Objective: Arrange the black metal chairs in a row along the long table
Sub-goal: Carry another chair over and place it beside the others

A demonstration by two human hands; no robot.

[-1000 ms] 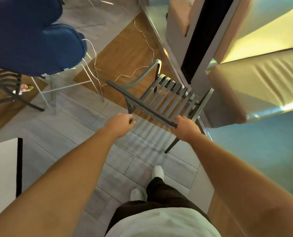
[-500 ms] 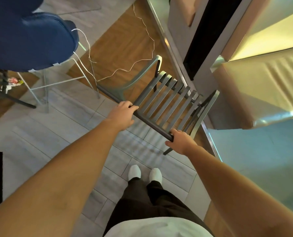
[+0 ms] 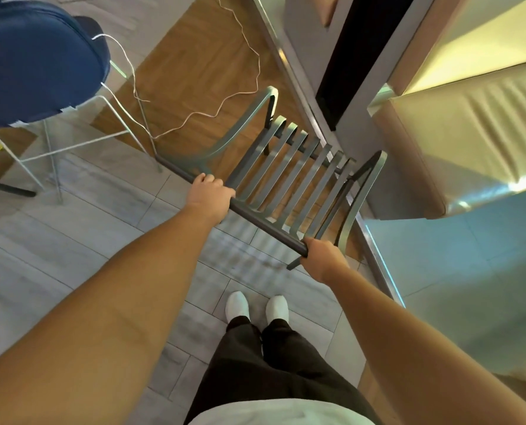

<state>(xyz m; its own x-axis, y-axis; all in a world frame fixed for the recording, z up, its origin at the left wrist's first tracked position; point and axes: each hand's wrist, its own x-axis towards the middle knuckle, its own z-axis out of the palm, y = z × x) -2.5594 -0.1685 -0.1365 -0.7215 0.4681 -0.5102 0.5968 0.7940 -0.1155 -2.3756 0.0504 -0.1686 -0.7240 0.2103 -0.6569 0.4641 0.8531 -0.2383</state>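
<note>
A black metal chair [image 3: 289,167] with a slatted back and curved armrests stands in front of me, seen from above. My left hand [image 3: 210,194] is closed around the left part of its top rail. At the rail's right end my right hand [image 3: 323,256] grips it too. The chair faces away from me, its seat toward a tan padded bench [image 3: 458,142] and a grey panel [image 3: 326,65] on the right. No long table is recognisable in view.
A blue upholstered stool [image 3: 31,62] on thin white metal legs stands at the upper left. A thin white cable [image 3: 194,118] trails over the wooden floor behind the chair. My white shoes [image 3: 257,305] rest on grey tiles just behind the chair.
The chair has shifted toward me and slightly right. My right hand slid to the rail's right end, and my feet came together behind the chair.
</note>
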